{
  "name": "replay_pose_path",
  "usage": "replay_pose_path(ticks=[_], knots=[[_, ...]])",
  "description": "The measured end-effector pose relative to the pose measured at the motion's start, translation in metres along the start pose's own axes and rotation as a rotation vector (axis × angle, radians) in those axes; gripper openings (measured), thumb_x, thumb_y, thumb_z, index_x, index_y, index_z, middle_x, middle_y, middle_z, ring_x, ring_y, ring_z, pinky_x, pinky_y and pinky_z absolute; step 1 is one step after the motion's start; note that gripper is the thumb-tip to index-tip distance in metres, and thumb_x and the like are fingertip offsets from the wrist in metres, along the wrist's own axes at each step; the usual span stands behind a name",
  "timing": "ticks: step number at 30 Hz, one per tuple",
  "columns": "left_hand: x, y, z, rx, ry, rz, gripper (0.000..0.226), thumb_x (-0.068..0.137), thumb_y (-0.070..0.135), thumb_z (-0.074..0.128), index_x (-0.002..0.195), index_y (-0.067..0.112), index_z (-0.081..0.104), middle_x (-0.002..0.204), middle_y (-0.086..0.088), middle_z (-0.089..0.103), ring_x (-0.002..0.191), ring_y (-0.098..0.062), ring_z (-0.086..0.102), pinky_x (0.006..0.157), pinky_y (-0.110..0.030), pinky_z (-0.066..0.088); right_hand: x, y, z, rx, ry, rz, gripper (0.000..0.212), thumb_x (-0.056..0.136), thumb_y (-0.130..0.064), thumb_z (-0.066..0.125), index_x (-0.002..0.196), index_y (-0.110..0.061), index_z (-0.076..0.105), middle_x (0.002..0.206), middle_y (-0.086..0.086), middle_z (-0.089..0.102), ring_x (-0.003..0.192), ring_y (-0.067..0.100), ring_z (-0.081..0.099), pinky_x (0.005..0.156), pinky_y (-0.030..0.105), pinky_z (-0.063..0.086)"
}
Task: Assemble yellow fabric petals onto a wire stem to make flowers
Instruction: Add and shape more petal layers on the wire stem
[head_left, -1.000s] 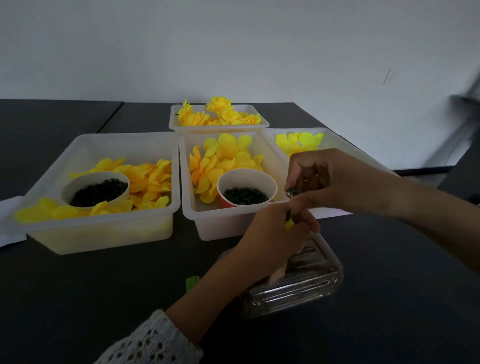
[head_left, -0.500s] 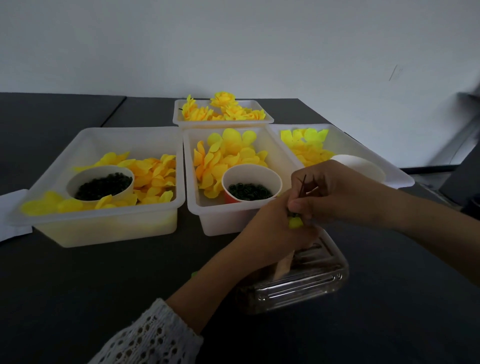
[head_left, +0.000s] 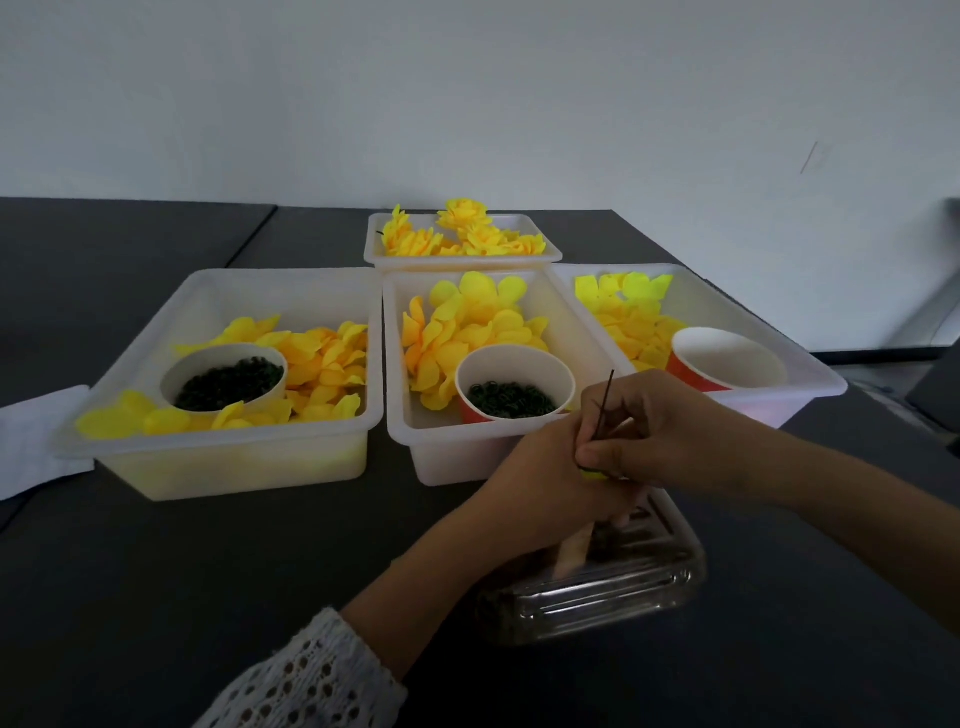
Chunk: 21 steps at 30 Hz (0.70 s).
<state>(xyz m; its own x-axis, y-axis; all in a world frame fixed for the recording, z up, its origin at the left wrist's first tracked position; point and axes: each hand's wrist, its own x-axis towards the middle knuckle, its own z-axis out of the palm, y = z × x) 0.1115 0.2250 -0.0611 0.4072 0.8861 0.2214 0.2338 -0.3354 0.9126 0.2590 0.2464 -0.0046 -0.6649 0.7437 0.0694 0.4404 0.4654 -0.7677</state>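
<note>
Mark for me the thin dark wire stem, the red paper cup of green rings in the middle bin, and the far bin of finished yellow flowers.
Thin dark wire stem (head_left: 605, 402), head view: exposed shaft above fingers.
Red paper cup of green rings (head_left: 470, 410), head view: red outer wall.
Far white bin of finished yellow flowers (head_left: 375, 244), head view: left wall.

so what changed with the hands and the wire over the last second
The right hand came down against the left hand, and its fingertips now pinch low on the wire stem, whose dark tip now stands bare above the fingers. A yellow petal peeks out beneath. The left hand still grips the work; the tubs and cups stayed put.
</note>
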Motion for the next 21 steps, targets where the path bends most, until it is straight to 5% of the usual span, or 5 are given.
replay_pose_path(ticks=[3, 7, 12, 16, 21], knots=[[-0.003, 0.002, 0.002, 0.038, 0.031, -0.014, 0.019, 0.079, 0.008, 0.068, 0.094, 0.019, 0.069, 0.072, 0.006, 0.071, 0.072, -0.002, 0.068, 0.069, -0.015, 0.054, 0.008, -0.007, -0.016, -0.002, -0.2, 0.07, 0.015, 0.083, 0.001, 0.071, 0.077, -0.013, 0.068, 0.068, -0.002, 0.069, 0.062, 0.006, 0.061, 0.057, 0.014, 0.044], [-0.006, 0.0, 0.003, 0.083, 0.069, -0.062, 0.026, 0.078, 0.019, 0.073, 0.097, 0.032, 0.063, 0.078, 0.005, 0.069, 0.081, -0.008, 0.067, 0.07, -0.015, 0.052, 0.046, -0.013, -0.073, -0.06, -0.585, 0.206, 0.018, 0.095, -0.009, 0.057, 0.107, -0.01, 0.069, 0.094, 0.015, 0.071, 0.078, 0.021, 0.061, 0.068, 0.03, 0.048], [-0.008, 0.0, 0.004, 0.052, 0.061, -0.117, 0.024, 0.079, 0.023, 0.073, 0.094, 0.036, 0.06, 0.074, 0.005, 0.069, 0.08, -0.004, 0.067, 0.068, -0.006, 0.049, 0.134, 0.028, -0.072, -0.415, 0.053, 0.183, 0.023, 0.087, 0.005, 0.053, 0.102, -0.006, 0.068, 0.094, 0.017, 0.07, 0.075, 0.023, 0.063, 0.072, 0.036, 0.053], [-0.005, -0.003, 0.005, -0.05, 0.022, -0.135, 0.021, 0.082, 0.02, 0.074, 0.094, 0.032, 0.062, 0.083, 0.003, 0.072, 0.077, -0.011, 0.07, 0.07, -0.02, 0.057, 0.189, 0.063, -0.038, -0.704, -0.014, 0.29, 0.036, 0.095, -0.034, 0.057, 0.12, -0.008, 0.06, 0.122, 0.011, 0.057, 0.113, 0.027, 0.054, 0.089, 0.033, 0.041], [-0.002, -0.002, 0.001, -0.085, -0.006, -0.067, 0.025, 0.082, 0.014, 0.074, 0.088, 0.035, 0.063, 0.084, 0.017, 0.069, 0.077, -0.004, 0.066, 0.071, -0.022, 0.056, 0.218, 0.074, -0.027, -0.749, -0.099, 0.403, 0.041, 0.09, -0.036, 0.065, 0.066, -0.012, 0.043, 0.072, 0.005, 0.042, 0.068, 0.023, 0.045, 0.066, 0.031, 0.041]])
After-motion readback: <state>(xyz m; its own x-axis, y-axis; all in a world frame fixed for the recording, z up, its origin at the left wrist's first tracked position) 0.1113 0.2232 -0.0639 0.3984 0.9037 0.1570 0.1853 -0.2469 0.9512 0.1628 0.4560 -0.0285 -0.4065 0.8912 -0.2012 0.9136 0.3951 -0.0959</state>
